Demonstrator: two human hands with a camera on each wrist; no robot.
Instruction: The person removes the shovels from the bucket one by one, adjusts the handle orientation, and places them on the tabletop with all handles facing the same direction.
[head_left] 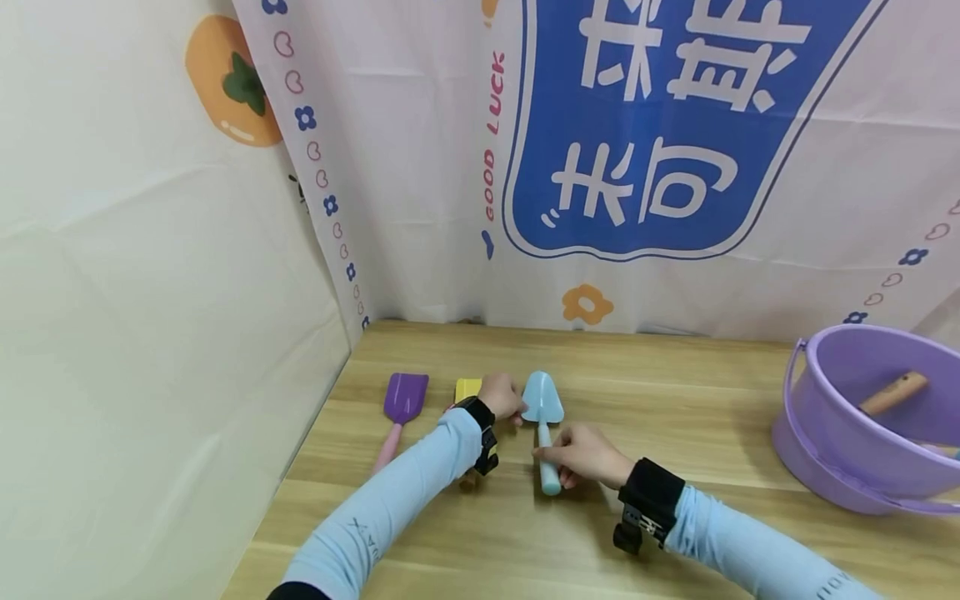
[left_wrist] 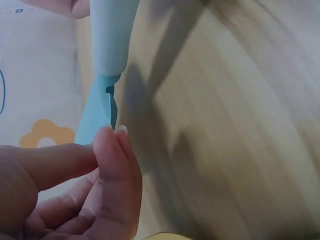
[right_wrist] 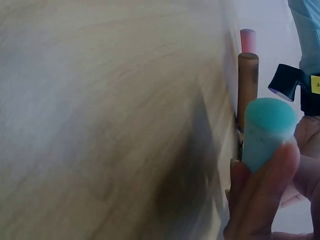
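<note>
A light blue toy trowel is held between both hands, close over the wooden table. My right hand grips its pale blue handle between thumb and fingers. At the left edge of the blade, my left hand pinches with thumb and fingertips, as the left wrist view shows from near. Behind that hand lies a yellow-bladed tool, partly hidden by hand and wrist, with a brown handle. Farther left, a purple shovel with a pink handle lies on the table, its lower end hidden by the sleeve.
On the right stands a purple bucket with a wooden-handled tool inside. The wooden table meets a printed cloth at the back, and a white cloth wall borders the left side.
</note>
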